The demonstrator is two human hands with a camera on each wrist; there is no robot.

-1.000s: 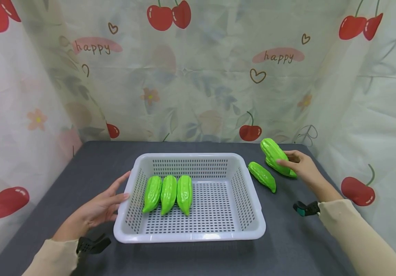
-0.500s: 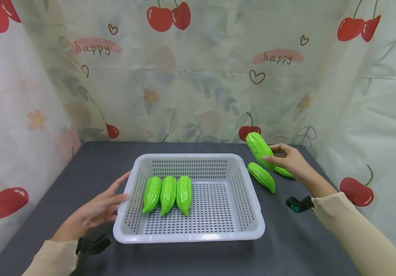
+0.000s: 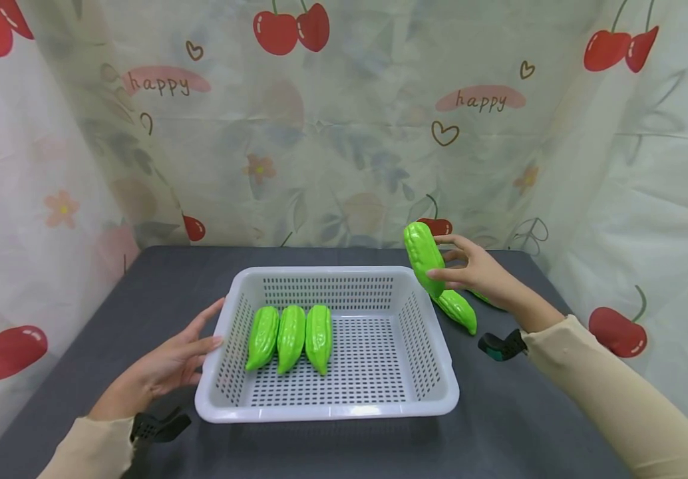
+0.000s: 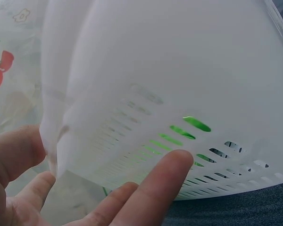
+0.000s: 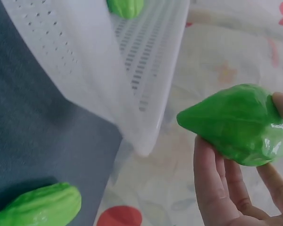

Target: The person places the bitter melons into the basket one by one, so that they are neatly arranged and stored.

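My right hand (image 3: pixel 477 271) holds a bitter melon (image 3: pixel 424 258) between thumb and fingers, raised near the basket's back right corner. Its pointed end and glossy green skin show in the right wrist view, where the fingers (image 5: pixel 212 176) lie beneath it. At the left side of the white plastic basket (image 3: pixel 332 412), my left hand (image 3: pixel 167 366) rests its extended fingers and thumb against the rim and outer wall. Three bitter melons (image 3: pixel 291 339) lie side by side in the basket's left half. Another bitter melon (image 3: pixel 458 311) lies outside on the right, partly covered by the held one.
One more bitter melon (image 3: pixel 486 299) lies on the dark table (image 3: pixel 332 449), mostly hidden behind the right hand. A patterned curtain (image 3: pixel 344 166) encloses the table at the back and both sides. Each wrist wears a black band (image 3: pixel 502 346).
My right hand has lifted the bitter melon off the right-hand pile and carried it left, toward the basket's back right corner. My left hand has stayed at the basket's side.
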